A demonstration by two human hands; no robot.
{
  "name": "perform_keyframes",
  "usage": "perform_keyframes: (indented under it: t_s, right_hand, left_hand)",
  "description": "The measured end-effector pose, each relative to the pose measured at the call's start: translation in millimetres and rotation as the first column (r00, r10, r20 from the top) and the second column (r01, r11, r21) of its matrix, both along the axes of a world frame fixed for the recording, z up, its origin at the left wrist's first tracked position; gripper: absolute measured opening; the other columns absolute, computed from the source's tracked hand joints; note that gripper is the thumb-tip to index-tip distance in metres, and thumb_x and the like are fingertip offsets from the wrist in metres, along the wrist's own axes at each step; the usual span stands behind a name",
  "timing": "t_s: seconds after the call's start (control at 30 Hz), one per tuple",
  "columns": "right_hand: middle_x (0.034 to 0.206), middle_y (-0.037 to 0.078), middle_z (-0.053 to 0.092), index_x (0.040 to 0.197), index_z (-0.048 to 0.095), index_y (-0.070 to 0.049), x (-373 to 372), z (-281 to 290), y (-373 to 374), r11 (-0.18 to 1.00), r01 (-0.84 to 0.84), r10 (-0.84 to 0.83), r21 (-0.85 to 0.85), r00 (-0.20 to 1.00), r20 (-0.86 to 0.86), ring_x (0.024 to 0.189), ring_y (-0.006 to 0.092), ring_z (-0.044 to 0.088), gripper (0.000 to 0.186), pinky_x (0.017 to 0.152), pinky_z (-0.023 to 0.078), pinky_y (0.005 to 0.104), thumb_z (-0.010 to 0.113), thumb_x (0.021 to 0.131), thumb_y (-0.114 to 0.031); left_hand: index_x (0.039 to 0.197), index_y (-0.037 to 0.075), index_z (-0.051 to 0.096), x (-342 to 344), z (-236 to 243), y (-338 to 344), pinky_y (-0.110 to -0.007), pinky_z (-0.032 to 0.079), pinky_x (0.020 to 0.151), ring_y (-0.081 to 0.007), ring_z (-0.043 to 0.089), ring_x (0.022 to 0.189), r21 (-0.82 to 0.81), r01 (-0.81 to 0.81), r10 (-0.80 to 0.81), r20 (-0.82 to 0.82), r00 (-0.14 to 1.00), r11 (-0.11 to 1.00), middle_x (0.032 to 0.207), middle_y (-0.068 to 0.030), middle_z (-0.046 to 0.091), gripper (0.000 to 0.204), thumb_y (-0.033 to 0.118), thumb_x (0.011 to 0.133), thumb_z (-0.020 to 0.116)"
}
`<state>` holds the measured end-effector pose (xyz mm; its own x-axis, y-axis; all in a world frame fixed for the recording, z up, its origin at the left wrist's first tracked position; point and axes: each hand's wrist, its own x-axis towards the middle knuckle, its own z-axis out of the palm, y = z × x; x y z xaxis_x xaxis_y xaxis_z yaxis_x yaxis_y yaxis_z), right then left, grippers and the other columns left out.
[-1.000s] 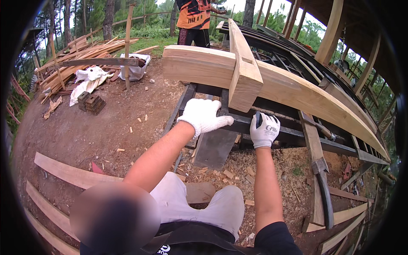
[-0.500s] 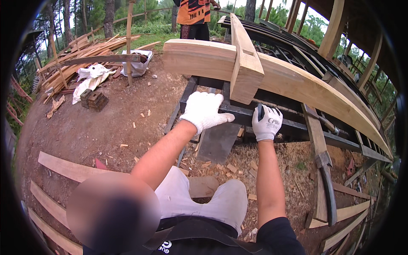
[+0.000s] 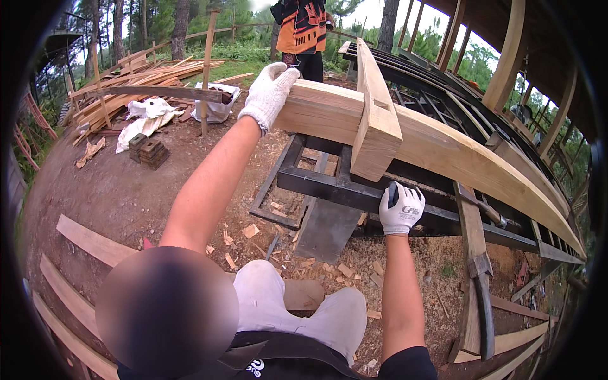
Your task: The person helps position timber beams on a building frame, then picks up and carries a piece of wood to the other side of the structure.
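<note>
My left hand [image 3: 269, 95], in a white knit glove, has its fingers curled over the left end of a thick pale timber beam [image 3: 316, 111]. A shorter timber piece [image 3: 373, 133] crosses that beam, its near end lying above a black metal frame [image 3: 313, 182]. Below and right of this crosspiece, my right hand [image 3: 401, 212], in a white glove with dark fingertips, grips the frame's near bar with bent fingers. A weathered plank [image 3: 470, 225] leans across the frame to the right, with a dark-handled tool [image 3: 481, 278] along it.
A co-worker [image 3: 301, 28] in an orange and black shirt stands beyond the beam. Back left are piled planks [image 3: 114, 85], white sacks [image 3: 142, 123] and dark blocks [image 3: 149, 152]. Loose boards [image 3: 88, 237] lie at lower left; timber posts [image 3: 503, 54] rise at upper right.
My left hand has left the black frame and moved up and left onto the beam's end. My right hand stays on the frame's bar.
</note>
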<state>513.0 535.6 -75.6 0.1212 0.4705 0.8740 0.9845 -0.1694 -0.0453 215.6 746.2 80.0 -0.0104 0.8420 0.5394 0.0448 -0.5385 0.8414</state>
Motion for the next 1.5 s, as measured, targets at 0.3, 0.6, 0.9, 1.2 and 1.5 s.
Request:
perform_keyframes:
  t_s: [0.3, 0.6, 0.9, 1.2, 1.5]
  right_hand:
    - [0.091, 0.009, 0.071, 0.102, 0.073, -0.009, 4, -2, -3, 0.998, -0.040, 0.040, 0.041, 0.999, 0.011, 0.098, 0.0294, 0.065, 0.033, 0.103, 0.043, 0.0467, 0.073, 0.074, -0.026]
    - [0.088, 0.010, 0.068, 0.105, 0.071, -0.007, 3, -1, -4, 0.994, -0.082, 0.079, 0.069, 0.996, 0.041, 0.095, 0.0308, 0.064, 0.042, 0.103, 0.043, 0.0487, 0.073, 0.067, -0.024]
    - [0.088, 0.010, 0.067, 0.104, 0.070, -0.007, 3, 0, -5, 0.996, -0.078, 0.077, 0.052, 0.997, 0.030, 0.091, 0.0283, 0.063, 0.043, 0.103, 0.042, 0.0496, 0.073, 0.065, -0.025]
    - [0.088, 0.009, 0.067, 0.102, 0.071, -0.008, 5, 0, -7, 0.997, -0.053, 0.050, 0.060, 0.997, 0.052, 0.090, 0.0284, 0.064, 0.042, 0.102, 0.043, 0.0500, 0.073, 0.065, -0.028]
    - [0.091, 0.011, 0.070, 0.103, 0.073, -0.008, 1, -1, -2, 0.998, -0.036, 0.036, 0.043, 0.999, 0.015, 0.095, 0.0285, 0.065, 0.040, 0.105, 0.041, 0.0481, 0.073, 0.070, -0.031]
  left_hand:
    - [0.135, -0.002, 0.055, 7, 48, 74, -0.035, 0.048, 0.099, -0.0237, 0.062, 0.114, 0.114, -0.208, 0.215, -0.056, 0.975, 0.971, 0.128, -0.0136, 0.064, 0.066, 0.042, 0.089, 0.072]
    - [0.150, -0.001, 0.039, 31, 82, 124, -0.042, 0.041, 0.113, -0.0374, 0.049, 0.138, 0.128, -0.401, 0.409, -0.044, 0.912, 0.907, 0.149, -0.0256, 0.049, 0.095, 0.047, 0.079, 0.080]
    - [0.162, 0.005, 0.002, 39, 117, 154, -0.047, 0.036, 0.115, -0.0395, 0.041, 0.143, -0.006, -0.277, 0.275, -0.103, 0.956, 0.961, 0.158, -0.0293, 0.034, 0.130, 0.053, 0.073, 0.084]
    - [0.108, 0.008, 0.066, 62, 109, 111, -0.020, 0.048, 0.058, -0.0074, 0.052, 0.058, 0.278, 0.144, -0.194, 0.163, 0.967, 0.950, 0.073, 0.0021, 0.056, 0.022, 0.029, 0.101, 0.062]
    - [0.117, 0.005, 0.070, 19, 91, 4, -0.023, 0.048, 0.071, -0.0036, 0.053, 0.076, 0.605, 0.094, 0.085, -0.261, 0.961, 0.790, 0.096, 0.0031, 0.070, 0.025, 0.023, 0.102, 0.061]
